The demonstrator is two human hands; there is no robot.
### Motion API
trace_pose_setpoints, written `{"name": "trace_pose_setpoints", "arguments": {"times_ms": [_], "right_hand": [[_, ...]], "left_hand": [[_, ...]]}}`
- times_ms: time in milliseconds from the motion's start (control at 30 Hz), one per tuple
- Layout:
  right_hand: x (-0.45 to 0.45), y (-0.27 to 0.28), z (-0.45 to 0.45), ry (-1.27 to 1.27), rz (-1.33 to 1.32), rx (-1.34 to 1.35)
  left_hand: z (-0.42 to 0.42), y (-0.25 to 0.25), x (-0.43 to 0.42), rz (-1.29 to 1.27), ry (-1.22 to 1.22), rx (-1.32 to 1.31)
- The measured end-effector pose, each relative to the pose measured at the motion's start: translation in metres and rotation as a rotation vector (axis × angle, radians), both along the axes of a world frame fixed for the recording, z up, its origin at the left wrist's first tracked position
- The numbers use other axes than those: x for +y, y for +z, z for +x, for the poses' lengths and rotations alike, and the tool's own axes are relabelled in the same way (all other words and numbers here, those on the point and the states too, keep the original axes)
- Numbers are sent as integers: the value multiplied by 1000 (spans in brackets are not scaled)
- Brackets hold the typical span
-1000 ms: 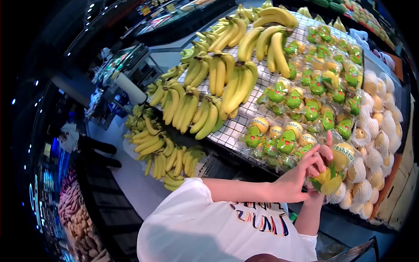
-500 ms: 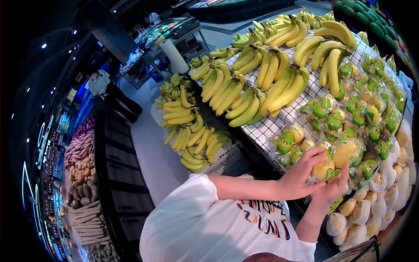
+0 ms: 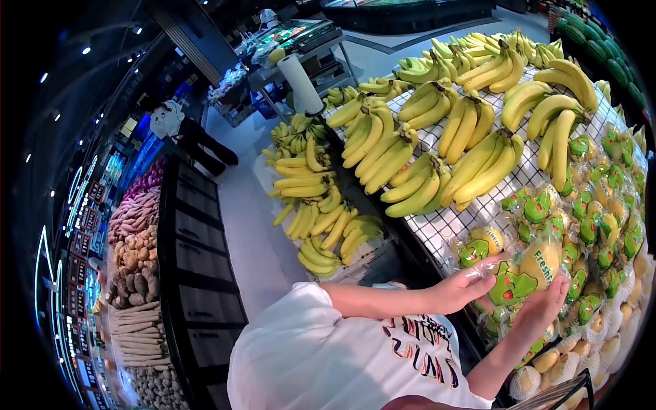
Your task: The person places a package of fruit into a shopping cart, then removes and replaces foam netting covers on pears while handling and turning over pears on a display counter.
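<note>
Fingers (image 3: 484, 264) half closed, left hand (image 3: 466, 288) and right hand (image 3: 545, 305) hold bagged fruit (image 3: 538, 265) near gridded matting (image 3: 432, 234) beside an aisle (image 3: 251, 212).

Left forearm (image 3: 376, 301) extends across the front of the body, left hand (image 3: 466, 284) with fingers bent inward. Right forearm (image 3: 497, 363) slants away from the torso; right hand (image 3: 538, 309) is loosely cupped, near the left hand.

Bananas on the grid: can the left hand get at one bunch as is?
Probably, once free: the left hand is on the bagged fruit, but the nearest bananas lie uncovered, seemingly nothing blocking the way.
</note>
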State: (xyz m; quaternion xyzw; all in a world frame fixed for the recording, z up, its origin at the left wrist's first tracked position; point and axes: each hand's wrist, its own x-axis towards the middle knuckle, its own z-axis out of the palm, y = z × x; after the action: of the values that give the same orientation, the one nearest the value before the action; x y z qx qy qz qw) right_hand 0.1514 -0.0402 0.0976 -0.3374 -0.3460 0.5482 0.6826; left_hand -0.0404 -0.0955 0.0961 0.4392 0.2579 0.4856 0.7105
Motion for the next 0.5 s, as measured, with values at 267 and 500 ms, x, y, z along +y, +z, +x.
{"name": "trace_pose_setpoints", "arguments": {"times_ms": [267, 500], "right_hand": [[5, 10, -16, -317, -12, -362], [13, 1, -7, -318, -26, -561]], "left_hand": [[-27, -25, 18, 92, -54, 491], [-44, -23, 27, -62, -142, 442]]}}
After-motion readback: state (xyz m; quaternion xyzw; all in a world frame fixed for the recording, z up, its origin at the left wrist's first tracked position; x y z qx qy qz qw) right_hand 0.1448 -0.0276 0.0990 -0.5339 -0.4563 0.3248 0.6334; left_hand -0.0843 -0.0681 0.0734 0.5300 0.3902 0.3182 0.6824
